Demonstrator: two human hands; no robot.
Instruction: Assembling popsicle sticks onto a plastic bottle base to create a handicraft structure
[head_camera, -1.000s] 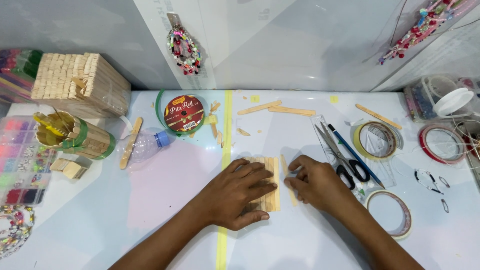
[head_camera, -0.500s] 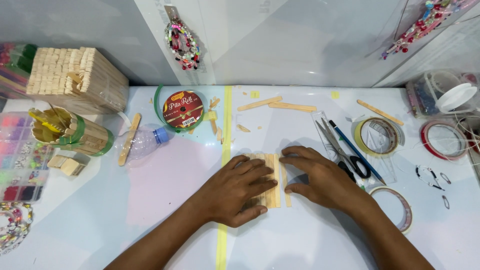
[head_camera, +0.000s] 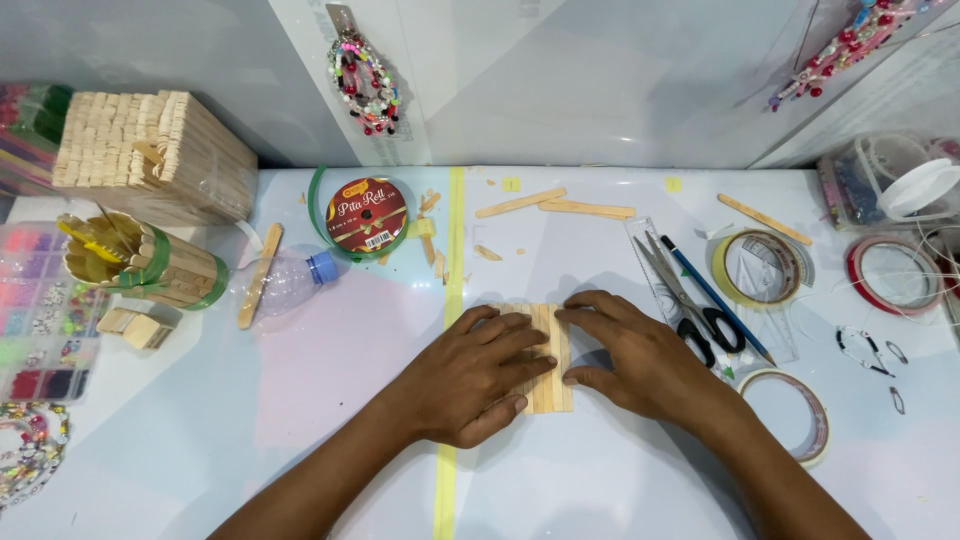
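Note:
A small flat panel of pale wooden sticks (head_camera: 552, 372) lies side by side on the white table, just right of a yellow tape line (head_camera: 452, 260). My left hand (head_camera: 475, 378) rests flat on the panel's left half, fingers spread over the sticks. My right hand (head_camera: 640, 357) presses against the panel's right edge, fingers at its upper right corner and thumb at its lower right side. Both hands hide much of the panel.
Scissors (head_camera: 690, 295), a blue pen (head_camera: 715, 298) and a clear ruler lie right of my hands, with tape rolls (head_camera: 762, 268) (head_camera: 805, 412) (head_camera: 893, 275) beyond. Loose sticks (head_camera: 555, 205), a green ribbon spool (head_camera: 367, 215), a plastic bottle (head_camera: 285, 282), a stick-covered cup (head_camera: 150, 262), a stick block (head_camera: 150, 155) and a bead box (head_camera: 35, 310) sit elsewhere.
My right hand has slid left until it meets the stick panel's right edge, closing the gap. My left hand has stayed on the panel.

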